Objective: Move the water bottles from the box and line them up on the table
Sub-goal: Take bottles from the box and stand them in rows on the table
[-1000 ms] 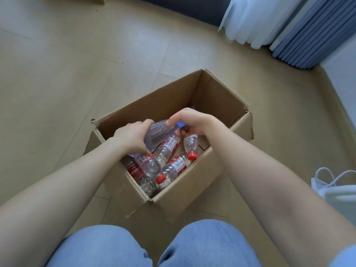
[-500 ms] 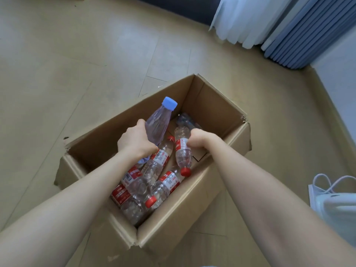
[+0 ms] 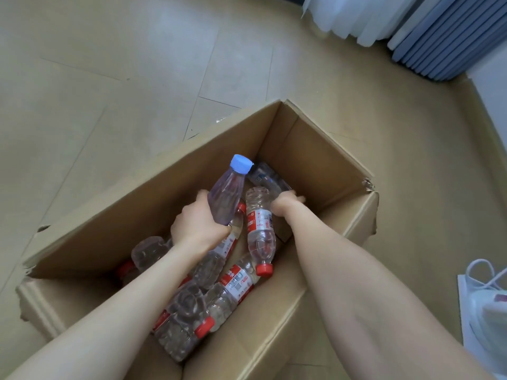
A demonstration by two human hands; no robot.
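Floor (image 3: pixel 109 78): pale tan tiles that fill most of the view.
Cardboard box (image 3: pixel 315 149): stands open on the floor, flaps folded outward, one corner pointing away from the person; both forearms reach down into it.
Curtains: a white sheer curtain (image 3: pixel 351 15) and a blue pleated curtain (image 3: pixel 439 37) hang side by side in the upper right corner, well apart from the box.
White bag (image 3: pixel 488 311): at the right edge, with looped handles, partly cut off by the frame.
Red-capped bottles (image 3: pixel 236 283): clear water bottles with red and white labels lie jumbled on the box bottom, mostly in the near half, touching and overlapping one another.
Blue-capped bottle (image 3: pixel 226 198): faintly purple-tinted, no label visible, tilted with its cap (image 3: pixel 241 163) up and away from the person; it sits above the heap but inside the box walls.
Leaning bottle (image 3: pixel 260 231): one red-capped bottle lies cap toward the person, between the two hands.
Dark-labelled bottle (image 3: pixel 267 175): lies in the far corner of the box, just beyond the blue cap.
Left hand (image 3: pixel 197 226): fingers wrapped round the lower body of the blue-capped bottle, holding it.
Right hand (image 3: pixel 285 205): low in the far part of the box, beside the base of the leaning bottle and near the dark-labelled one; its fingers are blurred, so I cannot tell whether it grips anything.
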